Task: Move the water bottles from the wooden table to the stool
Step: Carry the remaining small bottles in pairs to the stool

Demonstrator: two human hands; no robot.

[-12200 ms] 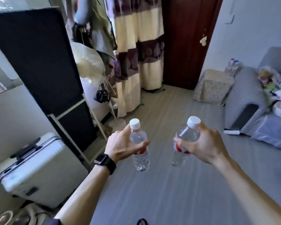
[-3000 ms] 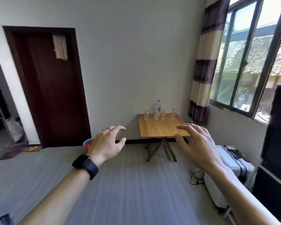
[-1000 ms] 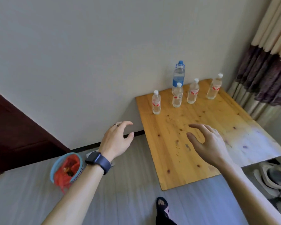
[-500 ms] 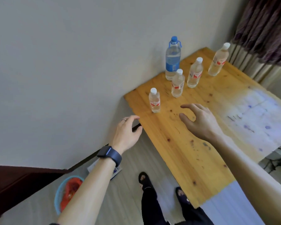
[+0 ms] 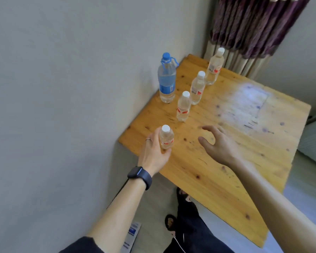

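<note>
- Against the pale wall (image 5: 62,88), wooden counter (image 5: 235,170): carries all five bottles, in a loose row along its wall-side edge running toward the curtain (image 5: 254,24). The stool is out of view, so this load has yet to be carried.
- Left hand (image 5: 154,152): fingers and thumb wrapped round the nearest small bottle (image 5: 166,137), which stands close to the counter's near corner. Whether its base has left the wood cannot be told. Judged step: picking up. A grip at mid-body with a straight upward lift would keep the thin plastic from buckling and the bottle from slipping off the edge.
- Right hand (image 5: 217,143): spread wide, fingers loosely curved, hovering above the counter and holding nothing. It is aimed toward the second small bottle (image 5: 183,106); an approach from the open side would avoid knocking the neighbours.
- Blue-capped bottle (image 5: 166,83): largest container, upright nearest the wall, blue label, cap on with a carrying loop. Clear water fills most of the body.
- Second small bottle, third small bottle (image 5: 197,88), farthest small bottle (image 5: 214,68): upright, close together but apart, white caps on, red-marked labels. Each holds clear water, seemingly near full; exact levels are unreadable.
- Nearest small bottle: same type, cap on, contents clear. Sealed caps make spilling unlikely in transit.
</note>
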